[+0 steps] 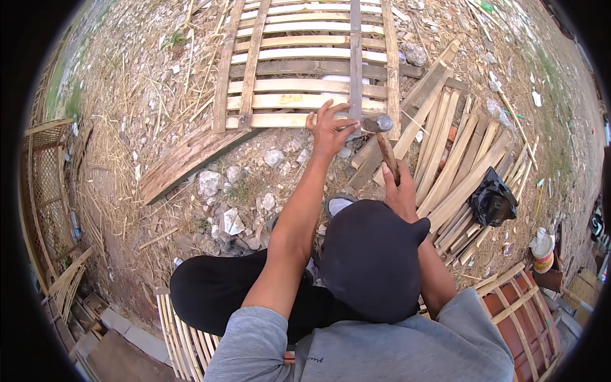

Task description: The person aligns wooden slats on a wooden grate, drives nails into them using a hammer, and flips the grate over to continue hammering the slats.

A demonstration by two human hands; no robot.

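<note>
My right hand (400, 189) is wrapped round the wooden handle of a hammer (387, 149), whose metal head is beside the lower right part of a slatted wooden frame (286, 85). At the frame's lowest slat, my left hand (331, 132) has its thumb and a finger pinched together close to the hammer head. Its other fingers are raised over the slats. What the pinch holds is too small to make out. The frame's near left part lies over a thick wooden beam (191, 159) on the ground.
Loose wooden slats (455, 153) are piled at the right, with a black plastic bag (493, 198) on them. A white container (542, 249) stands farther right. White stones (210, 183) lie before my feet. More slatted panels (184, 331) are at the lower edge.
</note>
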